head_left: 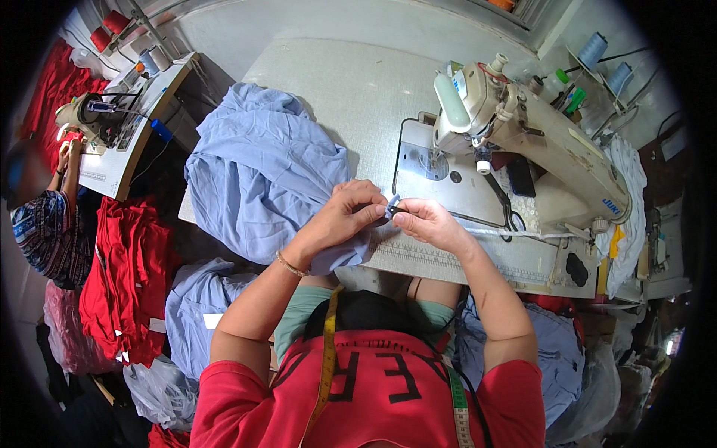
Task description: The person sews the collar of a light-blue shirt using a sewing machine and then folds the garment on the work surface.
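Observation:
My left hand (345, 213) and my right hand (427, 221) meet over the front edge of the sewing table (358, 89), pinching a small corner of light blue fabric (261, 172) between the fingertips of both. A small dark object sits at the pinch point between the thumbs. The rest of the blue fabric lies heaped on the table's left side and hangs over its edge. The cream sewing machine (523, 127) stands to the right, its needle area just beyond my hands.
Scissors (508, 209) lie on the table by the machine. Blue garments (190, 306) pile at lower left and lower right, red garments (123, 276) at left. Another person (45, 224) works at a second machine (89, 119) far left. Thread cones (597, 48) stand behind.

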`<state>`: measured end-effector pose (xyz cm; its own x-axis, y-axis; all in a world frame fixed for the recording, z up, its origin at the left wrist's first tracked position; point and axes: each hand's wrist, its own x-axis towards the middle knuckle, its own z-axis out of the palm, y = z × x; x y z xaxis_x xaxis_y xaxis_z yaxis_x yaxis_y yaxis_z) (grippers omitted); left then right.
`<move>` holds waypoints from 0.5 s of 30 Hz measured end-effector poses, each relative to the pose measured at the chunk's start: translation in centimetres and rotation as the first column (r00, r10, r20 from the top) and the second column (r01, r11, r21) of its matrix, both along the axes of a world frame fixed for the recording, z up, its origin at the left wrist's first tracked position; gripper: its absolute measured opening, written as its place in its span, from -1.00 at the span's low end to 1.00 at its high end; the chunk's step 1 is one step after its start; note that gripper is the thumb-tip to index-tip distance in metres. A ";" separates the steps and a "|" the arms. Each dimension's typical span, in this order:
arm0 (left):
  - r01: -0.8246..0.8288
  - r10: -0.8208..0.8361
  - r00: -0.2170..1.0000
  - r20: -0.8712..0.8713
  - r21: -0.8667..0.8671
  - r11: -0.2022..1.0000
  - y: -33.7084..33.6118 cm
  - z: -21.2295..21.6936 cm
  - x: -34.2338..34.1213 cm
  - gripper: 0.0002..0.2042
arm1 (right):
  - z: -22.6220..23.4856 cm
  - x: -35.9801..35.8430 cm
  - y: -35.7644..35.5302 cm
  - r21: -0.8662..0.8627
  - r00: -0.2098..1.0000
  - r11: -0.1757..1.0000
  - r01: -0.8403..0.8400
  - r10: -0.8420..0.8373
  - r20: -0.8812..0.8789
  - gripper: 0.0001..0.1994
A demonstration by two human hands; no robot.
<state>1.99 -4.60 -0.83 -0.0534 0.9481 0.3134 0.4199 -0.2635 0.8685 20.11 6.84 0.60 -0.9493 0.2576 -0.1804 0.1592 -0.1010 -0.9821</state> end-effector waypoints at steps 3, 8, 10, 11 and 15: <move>-0.009 0.009 1.000 -0.009 0.037 0.999 -0.1 -0.2 0.2 -0.87 | 0.1 0.1 0.1 0.032 0.998 0.999 -0.026 0.024 0.054 -0.75; 0.020 -0.022 0.999 -0.048 -0.041 0.999 -0.2 0.0 -0.2 -0.82 | 0.6 0.2 -0.1 -0.083 0.997 0.995 -0.048 0.052 0.058 -0.75; 0.038 -0.040 0.997 -0.069 -0.041 0.998 -0.2 0.1 -0.3 -0.82 | 0.8 0.2 -0.2 -0.118 0.996 0.992 -0.051 0.059 0.065 -0.75; 0.046 -0.049 0.996 -0.079 -0.041 0.998 -0.2 0.1 -0.3 -0.82 | 0.8 0.2 -0.1 -0.127 0.996 0.991 -0.051 0.061 0.072 -0.74; 0.057 -0.060 0.994 -0.093 -0.041 0.998 -0.2 0.3 -0.2 -0.83 | 0.6 0.2 -0.1 -0.127 0.995 0.991 -0.049 0.059 0.075 -0.73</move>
<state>1.84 -4.84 -0.54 0.0304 0.9601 0.2779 0.4850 -0.2573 0.8358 20.27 6.70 1.22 -0.9427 0.1772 -0.2826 0.2439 -0.2117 -0.9464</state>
